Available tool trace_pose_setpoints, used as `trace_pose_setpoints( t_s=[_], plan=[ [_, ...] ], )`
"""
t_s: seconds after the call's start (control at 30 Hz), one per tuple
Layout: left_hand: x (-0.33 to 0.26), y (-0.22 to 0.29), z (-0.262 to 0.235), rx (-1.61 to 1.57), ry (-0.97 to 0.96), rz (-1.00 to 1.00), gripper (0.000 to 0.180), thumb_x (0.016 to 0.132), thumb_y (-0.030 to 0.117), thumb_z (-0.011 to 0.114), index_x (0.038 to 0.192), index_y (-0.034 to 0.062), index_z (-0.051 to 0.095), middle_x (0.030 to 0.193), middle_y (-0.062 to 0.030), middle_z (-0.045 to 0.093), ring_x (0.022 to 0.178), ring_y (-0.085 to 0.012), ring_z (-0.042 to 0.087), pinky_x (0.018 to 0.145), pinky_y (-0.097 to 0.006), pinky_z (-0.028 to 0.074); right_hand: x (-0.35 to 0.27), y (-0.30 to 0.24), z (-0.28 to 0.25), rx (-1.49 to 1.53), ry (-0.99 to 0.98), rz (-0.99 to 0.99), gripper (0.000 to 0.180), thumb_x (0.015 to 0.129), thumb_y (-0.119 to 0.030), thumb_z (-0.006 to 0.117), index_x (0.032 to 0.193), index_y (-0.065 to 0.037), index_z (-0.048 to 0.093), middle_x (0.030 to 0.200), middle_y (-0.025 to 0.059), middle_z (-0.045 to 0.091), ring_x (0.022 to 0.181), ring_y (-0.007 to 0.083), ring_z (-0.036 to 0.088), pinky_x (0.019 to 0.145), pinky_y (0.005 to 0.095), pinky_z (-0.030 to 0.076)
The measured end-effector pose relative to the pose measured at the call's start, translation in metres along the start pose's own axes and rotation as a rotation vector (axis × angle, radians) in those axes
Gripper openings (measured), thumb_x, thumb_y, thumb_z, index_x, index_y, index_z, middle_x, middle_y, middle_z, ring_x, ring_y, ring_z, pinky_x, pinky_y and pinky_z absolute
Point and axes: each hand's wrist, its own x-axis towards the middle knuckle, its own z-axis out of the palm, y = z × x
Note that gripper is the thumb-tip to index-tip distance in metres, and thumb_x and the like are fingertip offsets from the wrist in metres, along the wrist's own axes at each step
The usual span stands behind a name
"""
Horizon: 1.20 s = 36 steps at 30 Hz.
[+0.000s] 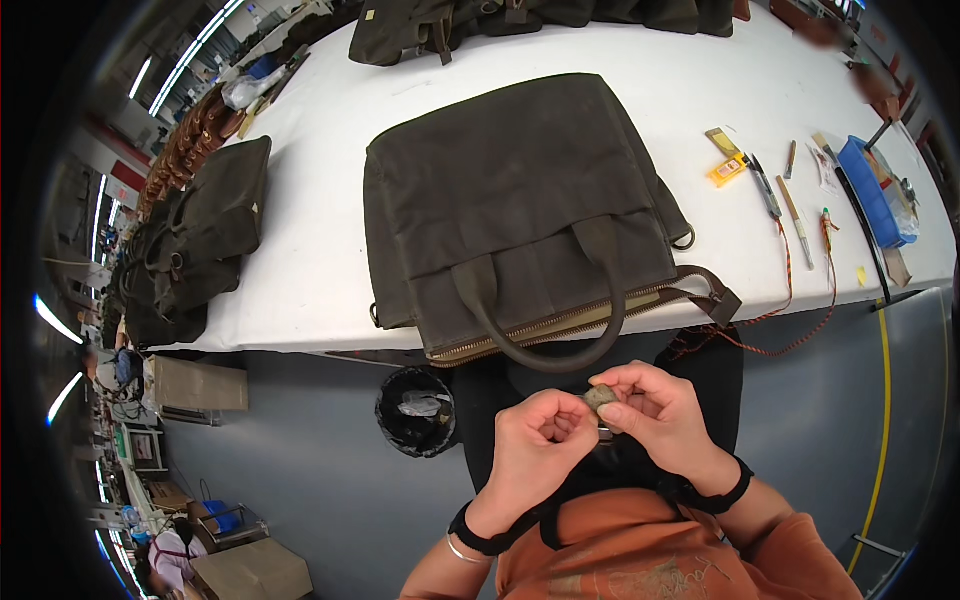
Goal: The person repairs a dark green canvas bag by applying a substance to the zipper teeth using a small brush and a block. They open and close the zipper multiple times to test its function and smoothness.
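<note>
Lump (601,397), small, grey-brown: right hand (657,412) pinches it; left hand (543,437) curls just leftward, its grip I cannot tell. Location: nearside of bag (510,190), between hands, nearer right; long axis unclear.

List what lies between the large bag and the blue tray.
In the head view, between the large bag and the blue tray lie a yellow case, a corded grey tool and a wooden-handled tool, among other small items.

Bag-making workshop
Dark bags (520,180) and hand tools (794,220) lie on a white tabletop (310,200), with strip lights (190,62) and brown goods (185,150) beyond.
</note>
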Motion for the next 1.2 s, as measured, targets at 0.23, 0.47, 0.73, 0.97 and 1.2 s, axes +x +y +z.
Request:
trace_pose_setpoints(
  t_s=[0.23,0.47,0.73,0.97,1.2],
  plan=[
    [0.010,-0.017,-0.007,0.146,0.167,0.137,0.006,0.081,-0.003,0.070,0.086,-0.0023,0.068,0.079,-0.0021,0.068,0.068,-0.0043,0.062,0.062,-0.019,0.052,-0.001,-0.021,-0.009,0.286,-0.129,0.184,0.029,0.093,-0.002,0.064,0.121,0.004,0.060,0.101,0.0075,0.067,0.086,0.0082,0.063,0.075,0.0214,0.052],
    [0.009,-0.030,-0.051,-0.254,0.377,0.058,0.010,0.091,0.008,0.046,0.086,0.0032,0.053,0.075,-0.0050,0.056,0.065,-0.0131,0.055,0.062,-0.027,0.048,0.002,-0.044,-0.029,0.435,0.021,0.073,0.035,0.099,-0.020,0.056,0.128,0.001,0.055,0.091,0.0054,0.061,0.075,0.0117,0.061,0.064,0.0264,0.053],
    [-0.008,-0.053,-0.117,-0.397,0.709,0.062,0.025,0.096,0.019,0.039,0.072,0.0113,0.036,0.063,0.0004,0.033,0.054,-0.0113,0.037,0.048,-0.027,0.035,0.015,-0.071,-0.054,0.392,0.196,-0.051,0.039,0.103,-0.023,0.050,0.131,0.003,0.052,0.091,0.0051,0.062,0.076,0.0096,0.060,0.061,0.0234,0.053],
    [-0.006,-0.065,-0.134,-0.207,0.863,0.051,0.020,0.096,0.020,0.060,0.084,0.0044,0.063,0.074,-0.0031,0.065,0.068,-0.0104,0.064,0.055,-0.020,0.045,0.029,-0.091,-0.093,-0.201,0.486,-0.184,0.042,0.096,-0.014,0.060,0.134,0.001,0.053,0.095,0.0021,0.062,0.078,0.0066,0.058,0.058,0.0207,0.050],
    [-0.005,-0.086,-0.154,0.145,0.879,0.209,0.019,0.092,0.021,0.069,0.087,0.0038,0.065,0.081,-0.0027,0.068,0.073,-0.0088,0.063,0.061,-0.019,0.045,0.059,-0.079,-0.123,-0.642,0.701,-0.323,0.046,0.090,-0.005,0.063,0.134,0.003,0.053,0.095,0.0072,0.064,0.078,0.0119,0.058,0.063,0.0253,0.051]
  ],
)
